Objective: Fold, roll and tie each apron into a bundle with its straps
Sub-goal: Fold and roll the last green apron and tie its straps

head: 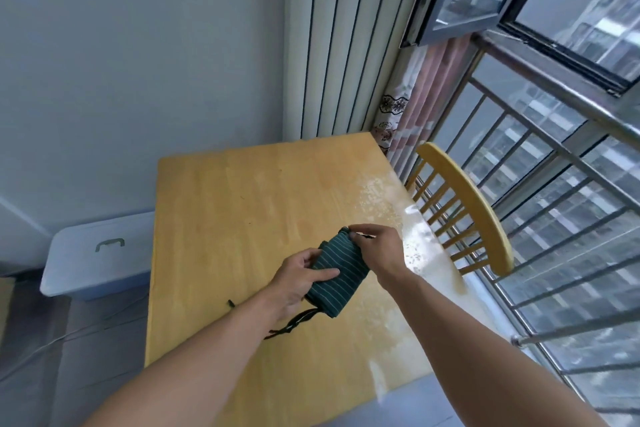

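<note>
A dark green apron with thin white stripes is rolled into a short bundle and held just above the wooden table. My left hand grips the roll from the left, thumb lying across its top. My right hand holds the far end of the roll, fingers curled over it and pinching a dark strap there. Another dark strap hangs from the near end of the roll and trails onto the table toward me.
A wooden chair stands against the table's right side, by a metal window railing. A pale blue lidded storage box sits on the floor left of the table. Curtains hang behind the far right corner.
</note>
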### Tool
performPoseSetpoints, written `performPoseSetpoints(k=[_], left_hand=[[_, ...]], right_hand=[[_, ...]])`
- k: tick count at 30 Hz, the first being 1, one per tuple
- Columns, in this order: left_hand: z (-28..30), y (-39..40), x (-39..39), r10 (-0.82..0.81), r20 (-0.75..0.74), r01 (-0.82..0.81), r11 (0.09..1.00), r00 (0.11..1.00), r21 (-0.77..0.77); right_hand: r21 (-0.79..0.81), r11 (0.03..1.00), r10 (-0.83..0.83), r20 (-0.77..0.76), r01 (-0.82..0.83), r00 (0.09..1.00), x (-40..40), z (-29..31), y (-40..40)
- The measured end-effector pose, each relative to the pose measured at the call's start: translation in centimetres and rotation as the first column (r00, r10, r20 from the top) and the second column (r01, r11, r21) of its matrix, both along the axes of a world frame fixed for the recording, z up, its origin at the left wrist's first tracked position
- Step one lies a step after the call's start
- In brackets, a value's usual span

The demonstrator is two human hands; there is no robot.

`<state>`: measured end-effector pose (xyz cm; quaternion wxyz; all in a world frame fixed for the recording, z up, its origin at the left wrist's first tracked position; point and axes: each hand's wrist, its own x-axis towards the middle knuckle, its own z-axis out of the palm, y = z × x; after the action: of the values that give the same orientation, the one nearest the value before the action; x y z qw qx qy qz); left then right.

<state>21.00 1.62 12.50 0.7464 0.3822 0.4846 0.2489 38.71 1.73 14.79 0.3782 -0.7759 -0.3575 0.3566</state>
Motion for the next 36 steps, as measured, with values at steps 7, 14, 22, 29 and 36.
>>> performPoseSetpoints(k=[7,14,22,29,36], left_hand=[[2.8,-1.4,4.9,-0.003,-0.005,0.004,0.996,1.0,0.085],[6.7,-2.1,9.2,0.033,0.086,-0.043,0.992,0.996,0.117],[9.2,-3.6,11.9,-0.024,0.171,0.0,0.99,0.985,0.141],[10.5,-2.9,12.1,0.039,0.126,-0.064,0.977,0.991,0.206],[11.8,-1.3,10.3,0.193,0.031,-0.19,0.9,0.981,0.392]], right_hand=[[-0.07,0.957,0.258,0.655,-0.283,0.71,4.6,2.5,-3.8],[0.107,0.796,0.317,0.766,-0.596,0.56,8.4,4.9,-6.7],[0.132,0.83,0.518,0.179,-0.542,0.836,11.8,7.1,-8.2],[0.101,0.817,0.558,0.111,-0.568,0.822,12.6,9.8,-6.9],[0.281,0.892,0.438,-0.342,-0.354,0.831,11.1,10.7,-4.3]])
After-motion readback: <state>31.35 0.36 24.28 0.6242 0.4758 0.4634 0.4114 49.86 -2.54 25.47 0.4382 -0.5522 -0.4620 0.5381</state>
